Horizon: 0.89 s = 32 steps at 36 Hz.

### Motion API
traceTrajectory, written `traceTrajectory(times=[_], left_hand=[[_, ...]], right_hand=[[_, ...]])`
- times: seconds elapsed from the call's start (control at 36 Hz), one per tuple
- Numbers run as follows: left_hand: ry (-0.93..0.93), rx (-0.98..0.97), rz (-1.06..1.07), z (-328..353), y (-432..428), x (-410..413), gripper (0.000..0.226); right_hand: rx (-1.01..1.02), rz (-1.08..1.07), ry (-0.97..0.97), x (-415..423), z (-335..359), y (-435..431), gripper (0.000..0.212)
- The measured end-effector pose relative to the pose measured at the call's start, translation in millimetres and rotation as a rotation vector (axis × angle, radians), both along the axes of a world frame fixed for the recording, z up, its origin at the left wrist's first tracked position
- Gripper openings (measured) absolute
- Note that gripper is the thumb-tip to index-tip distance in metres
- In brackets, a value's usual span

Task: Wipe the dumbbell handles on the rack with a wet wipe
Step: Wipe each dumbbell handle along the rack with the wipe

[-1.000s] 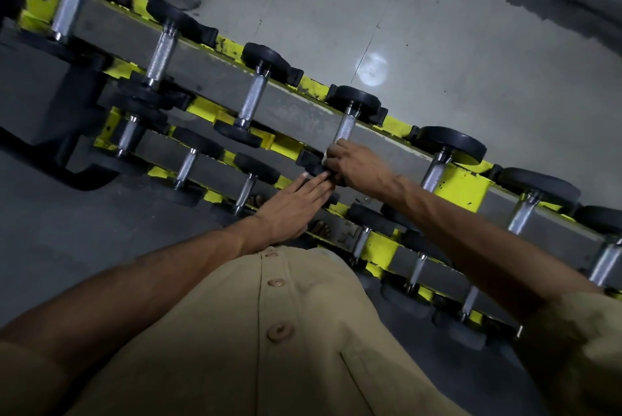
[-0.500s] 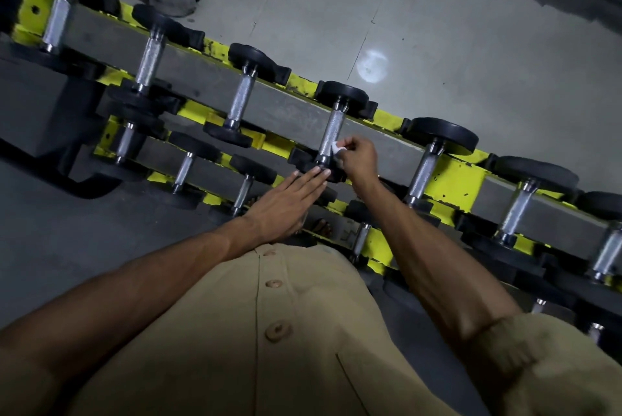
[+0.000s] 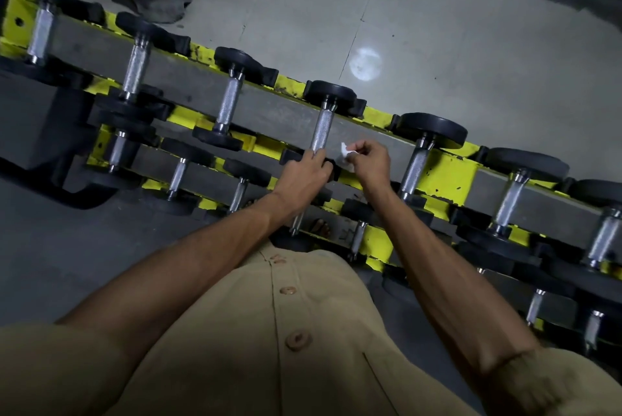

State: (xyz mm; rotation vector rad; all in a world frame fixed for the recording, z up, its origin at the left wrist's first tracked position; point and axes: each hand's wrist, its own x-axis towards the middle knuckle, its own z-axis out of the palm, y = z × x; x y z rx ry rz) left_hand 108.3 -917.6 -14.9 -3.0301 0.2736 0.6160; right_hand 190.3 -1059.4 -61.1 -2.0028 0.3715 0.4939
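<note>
The right hand (image 3: 368,163) pinches a crumpled wet wipe (image 3: 346,154) (small, white). The left hand (image 3: 303,173) rests its fingers against a dumbbell handle (image 3: 321,129).

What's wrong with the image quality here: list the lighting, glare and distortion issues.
Head view: dim overall, with the rack and its lower tier sinking into shadow; a bright round light reflection glares on the grey floor; wide-angle bending tilts the rack and stretches the forearms and shirt at the bottom; the wet wipe in the right hand looks blown out and soft, while the left hand is fairly sharp.
</note>
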Motion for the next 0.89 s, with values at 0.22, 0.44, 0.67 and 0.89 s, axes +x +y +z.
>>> traceTrajectory(times=[0.22, 0.44, 0.67, 0.89], left_hand=[[0.024, -0.126, -0.032, -4.6, 20.4, 14.4, 0.054], [0.002, -0.501, 0.052, -27.1, 67.6, 10.8, 0.055], [-0.003, -0.741, 0.161, -37.8, 59.8, 7.8, 0.049], [-0.03, -0.745, 0.237, -33.2, 60.3, -3.8, 0.042]], right_hand=[[0.045, -0.025, 0.014, -13.5, -1.6, -3.5, 0.006], [0.039, -0.029, 0.028, -20.0, -9.6, 1.8, 0.011], [0.033, 0.06, -0.056, -32.9, -9.1, 12.9, 0.005], [-0.129, 0.497, -0.3, -43.3, 4.1, 19.4, 0.037]])
